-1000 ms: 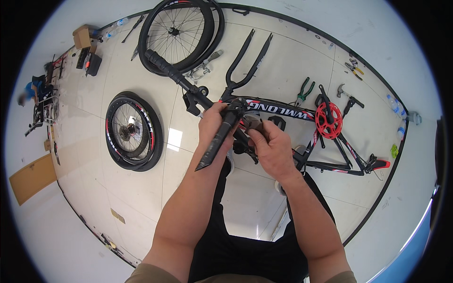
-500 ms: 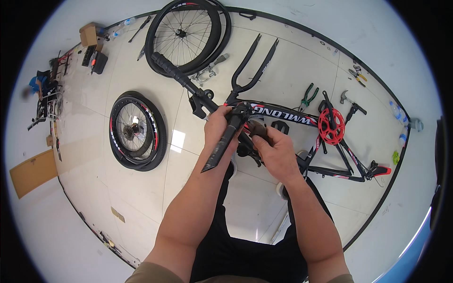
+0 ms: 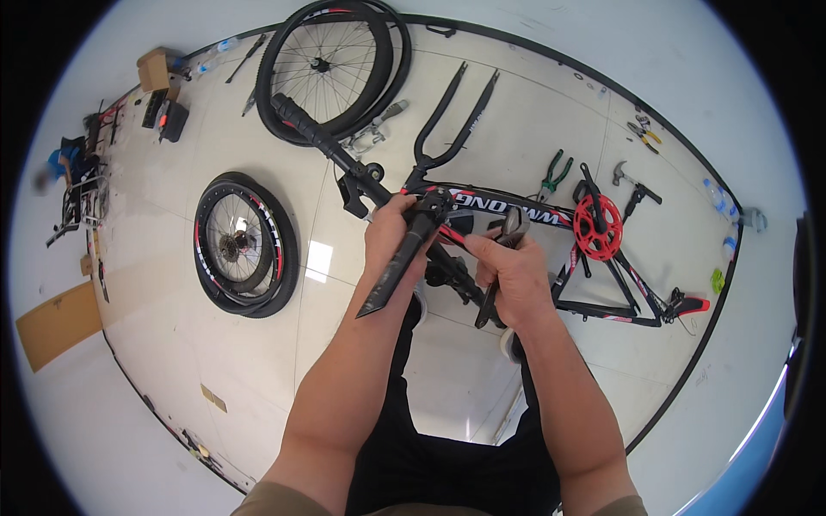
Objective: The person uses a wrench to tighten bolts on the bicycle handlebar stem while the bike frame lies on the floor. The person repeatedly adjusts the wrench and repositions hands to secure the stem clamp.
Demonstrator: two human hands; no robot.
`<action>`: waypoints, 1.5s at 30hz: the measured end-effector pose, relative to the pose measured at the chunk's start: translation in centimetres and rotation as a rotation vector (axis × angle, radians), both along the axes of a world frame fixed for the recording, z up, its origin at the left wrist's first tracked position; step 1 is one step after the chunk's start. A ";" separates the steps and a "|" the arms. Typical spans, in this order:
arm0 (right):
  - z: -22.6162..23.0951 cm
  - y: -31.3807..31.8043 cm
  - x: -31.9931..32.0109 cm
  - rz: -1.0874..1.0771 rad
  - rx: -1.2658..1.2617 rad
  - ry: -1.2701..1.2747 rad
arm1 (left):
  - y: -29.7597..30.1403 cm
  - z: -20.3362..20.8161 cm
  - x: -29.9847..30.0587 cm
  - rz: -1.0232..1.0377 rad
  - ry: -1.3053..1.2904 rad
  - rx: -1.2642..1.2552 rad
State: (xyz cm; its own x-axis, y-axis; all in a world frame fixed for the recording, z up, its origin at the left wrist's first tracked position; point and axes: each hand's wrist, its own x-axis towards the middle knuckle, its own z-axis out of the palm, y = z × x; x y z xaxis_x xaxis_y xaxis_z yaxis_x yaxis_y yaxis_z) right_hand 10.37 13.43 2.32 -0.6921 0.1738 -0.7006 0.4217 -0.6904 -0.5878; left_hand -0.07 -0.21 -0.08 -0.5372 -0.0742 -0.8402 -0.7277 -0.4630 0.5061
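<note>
My left hand (image 3: 387, 238) is closed around the black bicycle handlebar (image 3: 331, 150) at its middle, beside the clamp. From that clamp a scuffed black stem tube (image 3: 391, 271) slants down over my left wrist. Closed around a dark adjustable wrench (image 3: 514, 226) is my right hand (image 3: 523, 284); the wrench's jaw sticks up past the fingers and its handle shows below the palm. The wrench is apart from the clamp, to its right. Beneath both hands on the floor lies the black and red bicycle frame (image 3: 551, 218), partly hidden, with a red chainring (image 3: 598, 227).
Two stacked wheels (image 3: 288, 249) lie at left, with more wheels (image 3: 267, 86) at the far side. A black fork (image 3: 428, 129), green-handled pliers (image 3: 555, 176), a hammer (image 3: 632, 178) and yellow pliers (image 3: 644, 136) lie beyond the frame. A person (image 3: 64, 163) is at the far left.
My right hand has moved slightly right, away from the clamp, and the wrench has turned so its jaw and handle now show. My left hand still grips the handlebar.
</note>
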 end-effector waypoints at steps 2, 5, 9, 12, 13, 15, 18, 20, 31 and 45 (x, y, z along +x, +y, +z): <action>0.6 -0.1 -0.3 -0.056 -0.083 -0.002 | 0.0 -0.3 0.3 -0.063 0.009 -0.013; 0.1 -0.1 -0.2 -0.067 -0.187 -0.020 | 0.1 -0.8 0.8 -0.143 0.044 -0.009; -0.5 0.1 -0.1 -0.038 -0.304 -0.033 | 0.3 -0.9 0.9 -0.185 0.057 -0.033; -0.3 0.1 -0.2 -0.061 -0.330 -0.067 | 0.4 -1.1 1.0 -0.179 0.060 -0.049; -0.3 0.1 -0.2 -0.065 -0.329 -0.072 | 0.5 -1.2 1.1 -0.176 0.064 -0.055; -0.2 0.1 -0.2 -0.072 -0.328 -0.082 | 0.3 -1.6 1.1 -0.182 0.069 -0.041; -0.1 0.2 -0.3 -0.072 -0.329 -0.076 | 0.3 -1.8 1.1 -0.179 0.067 -0.046; -0.2 0.1 -0.3 -0.075 -0.322 -0.074 | 0.2 -2.0 1.2 -0.175 0.069 -0.054; -0.7 0.2 -0.2 -0.094 -0.418 -0.076 | 0.0 -3.0 1.3 -0.182 0.090 -0.032; -0.8 0.0 -0.4 -0.104 -0.272 -0.039 | -0.1 -3.3 1.3 -0.190 0.096 -0.004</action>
State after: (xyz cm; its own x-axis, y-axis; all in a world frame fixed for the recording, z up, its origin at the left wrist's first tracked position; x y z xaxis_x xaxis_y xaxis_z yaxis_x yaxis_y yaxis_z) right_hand 10.00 13.43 1.52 -0.6519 0.0447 -0.7569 0.3589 -0.8612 -0.3599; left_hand 1.22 -0.34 -3.39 -0.6194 0.0330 -0.7844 -0.7500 -0.3201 0.5788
